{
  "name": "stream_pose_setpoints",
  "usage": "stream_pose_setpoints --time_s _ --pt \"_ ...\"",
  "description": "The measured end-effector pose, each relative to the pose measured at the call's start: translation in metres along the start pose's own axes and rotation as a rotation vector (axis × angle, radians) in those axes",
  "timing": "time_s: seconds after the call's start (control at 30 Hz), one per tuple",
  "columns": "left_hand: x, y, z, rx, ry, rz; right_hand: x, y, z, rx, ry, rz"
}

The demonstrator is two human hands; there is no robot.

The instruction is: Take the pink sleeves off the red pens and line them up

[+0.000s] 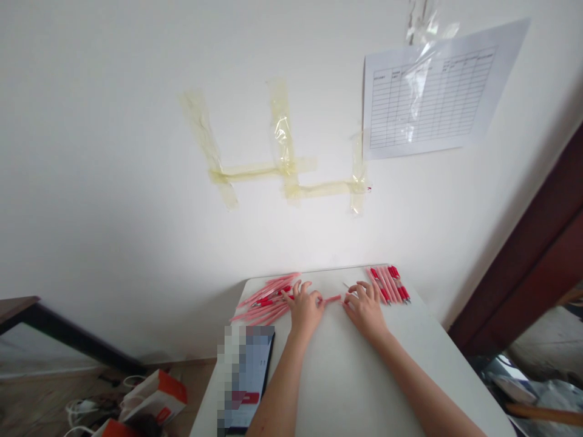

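One pink pen (333, 298) is over the desk (341, 376), its near end pinched by the left hand (307, 311); whether the right hand (368, 309) grips anything is unclear. Probably light and stiff; pinch mid-barrel.

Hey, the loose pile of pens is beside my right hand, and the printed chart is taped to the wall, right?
Not quite: the head view shows the loose pile of pens beside your left hand. The printed chart is taped to the wall.
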State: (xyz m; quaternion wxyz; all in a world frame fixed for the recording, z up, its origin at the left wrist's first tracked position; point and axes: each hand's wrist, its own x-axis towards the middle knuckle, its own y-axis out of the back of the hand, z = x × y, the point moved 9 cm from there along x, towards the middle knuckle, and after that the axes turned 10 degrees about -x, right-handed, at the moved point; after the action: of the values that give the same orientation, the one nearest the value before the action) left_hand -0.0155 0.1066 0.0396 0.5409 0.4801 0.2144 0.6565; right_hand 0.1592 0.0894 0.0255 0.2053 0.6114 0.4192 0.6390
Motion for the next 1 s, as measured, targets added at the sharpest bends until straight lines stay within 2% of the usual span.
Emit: stream_pose_setpoints --time_s 0.27,0.47,0.73,1.0 --pt "0.0 0.004 0.001 0.011 0.004 0.04 -0.001 0.002 0.0 -0.032 0.011 0.038" --pt "-0.001 -0.002 -0.001 -0.012 0.014 -0.003 -0.001 0.004 0.0 -0.071 0.0 0.08" --pt "-0.005 -0.014 0.018 -0.086 -0.138 -0.12 -0.002 0.004 0.001 -0.079 -0.001 0.071" --pt "-0.008 -0.019 0.023 -0.079 -0.166 -0.154 -0.003 0.006 0.006 -0.041 0.008 0.098"
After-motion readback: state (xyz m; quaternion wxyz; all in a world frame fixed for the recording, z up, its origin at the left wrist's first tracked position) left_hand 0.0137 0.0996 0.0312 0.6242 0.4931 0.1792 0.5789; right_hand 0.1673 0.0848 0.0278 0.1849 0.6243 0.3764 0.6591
